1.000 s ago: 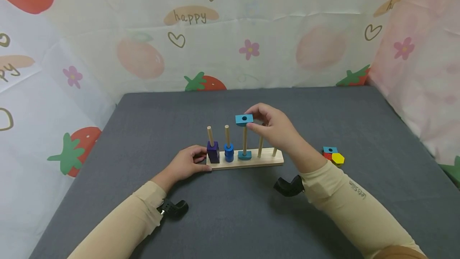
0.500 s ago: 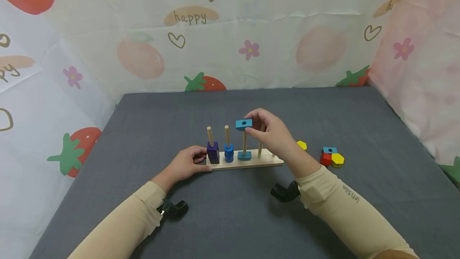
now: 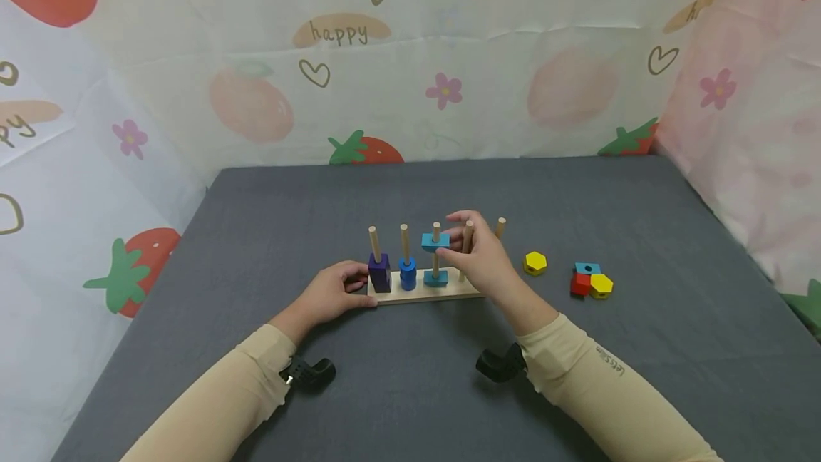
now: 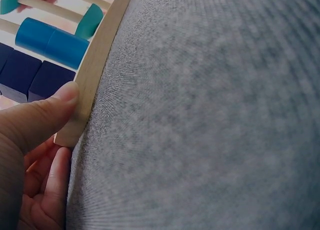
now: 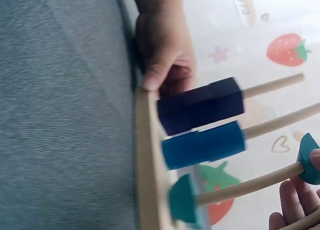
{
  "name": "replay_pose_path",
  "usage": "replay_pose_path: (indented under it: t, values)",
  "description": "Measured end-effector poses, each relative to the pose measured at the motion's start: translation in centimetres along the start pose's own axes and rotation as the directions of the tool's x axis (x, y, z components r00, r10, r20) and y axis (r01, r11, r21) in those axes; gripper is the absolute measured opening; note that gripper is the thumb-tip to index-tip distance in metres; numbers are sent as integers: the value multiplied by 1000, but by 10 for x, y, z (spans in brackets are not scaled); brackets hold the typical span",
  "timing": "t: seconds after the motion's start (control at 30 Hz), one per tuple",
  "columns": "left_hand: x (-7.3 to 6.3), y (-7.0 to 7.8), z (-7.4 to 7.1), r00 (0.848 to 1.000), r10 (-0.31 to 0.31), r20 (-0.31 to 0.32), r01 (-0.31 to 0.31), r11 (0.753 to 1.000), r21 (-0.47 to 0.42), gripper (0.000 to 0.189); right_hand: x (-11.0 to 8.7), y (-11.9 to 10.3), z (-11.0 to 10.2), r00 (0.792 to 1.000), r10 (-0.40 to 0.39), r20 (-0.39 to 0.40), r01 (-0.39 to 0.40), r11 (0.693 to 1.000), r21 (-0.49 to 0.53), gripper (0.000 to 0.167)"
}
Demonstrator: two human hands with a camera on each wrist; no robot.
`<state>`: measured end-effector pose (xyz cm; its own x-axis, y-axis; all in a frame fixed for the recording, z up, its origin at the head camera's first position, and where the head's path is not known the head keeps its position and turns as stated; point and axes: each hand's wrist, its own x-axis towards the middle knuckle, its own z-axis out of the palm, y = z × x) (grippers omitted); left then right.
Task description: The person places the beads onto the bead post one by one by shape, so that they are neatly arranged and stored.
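My left hand (image 3: pixel 330 291) grips the left end of a wooden peg board (image 3: pixel 410 296), its thumb (image 4: pixel 65 95) pressing the front edge. Dark purple blocks (image 3: pixel 380 275) are stacked on the first peg and blue cylinders (image 3: pixel 408 275) on the second. A teal half-round block (image 3: pixel 435 281) sits at the foot of the third peg. Partway up that same peg, my right hand (image 3: pixel 481 262) pinches another teal half-round block (image 3: pixel 427 242), the peg tip showing through its hole. The right hand partly hides the fourth and fifth pegs and the board's right end.
Right of the board lies a yellow hexagonal block (image 3: pixel 535 263). Farther right, a teal block (image 3: pixel 587 267), a red block (image 3: pixel 580 284) and a second yellow hexagonal block (image 3: pixel 601 286) lie close together. Dark grey cloth (image 3: pixel 410 391) covers the table; a printed curtain (image 3: pixel 410 55) stands behind.
My right hand has lowered the teal half-round block from above the third peg onto its upper part. The loose yellow hexagonal block has come into view. The left hand stays put.
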<state>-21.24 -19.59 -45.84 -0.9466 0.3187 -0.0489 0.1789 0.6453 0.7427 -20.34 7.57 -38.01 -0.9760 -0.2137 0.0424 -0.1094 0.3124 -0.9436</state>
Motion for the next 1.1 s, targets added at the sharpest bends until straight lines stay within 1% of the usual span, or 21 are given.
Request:
replay_pose_path:
  t: [0.13,0.23,0.43,0.7,0.9,1.1]
  values:
    - [0,1,0,1000,2,-3,-2,1000,-1,48,1,11,4,999,51,18,-52,998,25,45]
    - [0,1,0,1000,10,-6,-10,1000,3,49,2,18,7,997,72,19,-73,996,51,41]
    - [0,1,0,1000,15,-10,-15,1000,6,50,2,28,11,993,114,-3,-114,993,20,31]
    - [-1,2,0,1000,12,-10,-12,1000,18,51,0,42,18,984,176,-17,-177,984,-26,27]
    - [-1,2,0,1000,15,-10,-14,1000,20,50,1,47,20,984,175,-38,-178,982,-64,26]
    - [0,1,0,1000,14,-9,-13,1000,26,51,0,47,21,984,170,-51,-175,979,-107,23]
